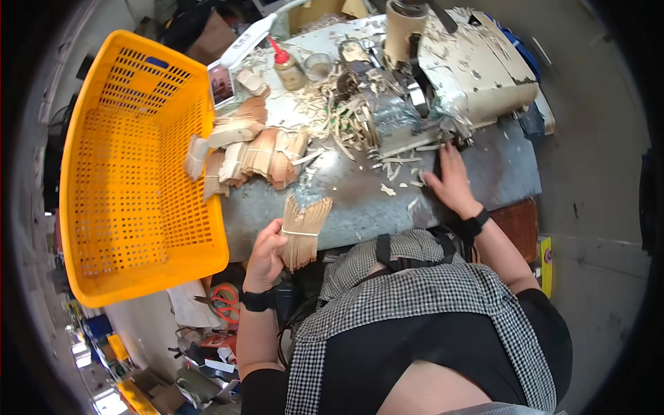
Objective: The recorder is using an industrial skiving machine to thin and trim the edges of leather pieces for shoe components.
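My left hand (265, 257) is closed on a bundle of thin tan strips (303, 242) with a pale band around its middle. The bundle is held over the table's near edge, its strips fanning out at the top. To the right, my right hand (454, 181) lies on the grey metal table (346, 216) with fingers stretched out and nothing in them. Its fingertips reach the base of a cream-coloured machine (477, 76), next to pale offcuts. Several more banded tan bundles (263, 155) are heaped at the table's left side.
A large yellow slotted basket (76, 207) stands against the table's left end. Heaped scraps (339, 114) cover the table in front of the machine. Behind them is a bottle with a red nozzle (287, 68) beside a small glass jar (317, 67). Orange-handled scissors (225, 303) lie below, left of me.
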A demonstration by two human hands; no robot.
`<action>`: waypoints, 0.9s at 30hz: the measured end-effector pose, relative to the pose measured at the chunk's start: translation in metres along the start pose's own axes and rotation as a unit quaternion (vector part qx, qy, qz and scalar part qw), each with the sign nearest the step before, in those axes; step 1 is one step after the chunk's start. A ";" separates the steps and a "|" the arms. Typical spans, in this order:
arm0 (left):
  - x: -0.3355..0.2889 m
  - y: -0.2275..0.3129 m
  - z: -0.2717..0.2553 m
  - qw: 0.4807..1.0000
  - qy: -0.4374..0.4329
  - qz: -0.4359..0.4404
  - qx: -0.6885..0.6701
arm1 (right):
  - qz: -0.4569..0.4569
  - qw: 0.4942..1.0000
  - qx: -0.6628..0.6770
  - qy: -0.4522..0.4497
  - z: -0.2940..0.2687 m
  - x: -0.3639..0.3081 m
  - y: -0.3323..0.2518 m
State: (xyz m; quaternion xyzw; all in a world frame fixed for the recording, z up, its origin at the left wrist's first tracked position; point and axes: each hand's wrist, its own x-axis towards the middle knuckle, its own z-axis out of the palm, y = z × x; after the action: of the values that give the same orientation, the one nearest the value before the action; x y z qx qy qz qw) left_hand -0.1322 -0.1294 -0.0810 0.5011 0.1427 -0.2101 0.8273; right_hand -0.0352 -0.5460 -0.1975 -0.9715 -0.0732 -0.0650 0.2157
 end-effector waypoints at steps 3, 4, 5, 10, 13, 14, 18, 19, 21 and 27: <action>0.002 -0.007 0.000 1.000 0.008 -0.010 -0.002 | -0.026 0.997 -0.025 -0.072 0.000 -0.001 -0.030; 0.000 -0.009 -0.001 1.000 0.013 -0.013 -0.003 | -0.061 0.993 -0.004 -0.098 -0.001 -0.003 -0.041; 0.001 -0.011 -0.002 1.000 0.010 -0.017 -0.002 | -0.096 0.988 0.018 -0.123 0.000 -0.005 -0.049; 0.001 -0.018 -0.014 0.999 0.000 -0.035 0.037 | -0.232 0.949 0.081 -0.196 0.001 -0.007 -0.069; -0.003 -0.015 -0.015 0.999 0.007 -0.029 0.024 | -0.163 0.963 0.163 -0.141 -0.020 0.002 -0.078; -0.005 -0.016 -0.018 0.999 0.011 -0.028 0.021 | -0.101 0.979 0.117 -0.133 -0.034 0.004 -0.083; -0.007 -0.019 -0.024 0.999 0.026 -0.018 -0.004 | 0.019 0.978 0.121 -0.168 -0.030 -0.005 -0.072; -0.007 -0.020 -0.023 0.999 0.037 -0.021 -0.014 | 0.000 0.980 0.096 -0.173 -0.027 -0.005 -0.073; -0.007 -0.023 -0.025 0.999 0.036 -0.018 -0.011 | -0.017 0.974 0.095 -0.207 -0.015 -0.002 -0.092; -0.011 -0.020 -0.027 0.999 0.033 -0.007 -0.006 | -0.098 0.948 -0.021 -0.301 0.003 0.014 -0.150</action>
State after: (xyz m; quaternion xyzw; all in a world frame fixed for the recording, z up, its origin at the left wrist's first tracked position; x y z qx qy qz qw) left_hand -0.1519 -0.1109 -0.1040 0.5019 0.1747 -0.1987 0.8235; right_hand -0.0470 -0.4089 -0.1362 -0.9383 -0.2282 0.2083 0.1553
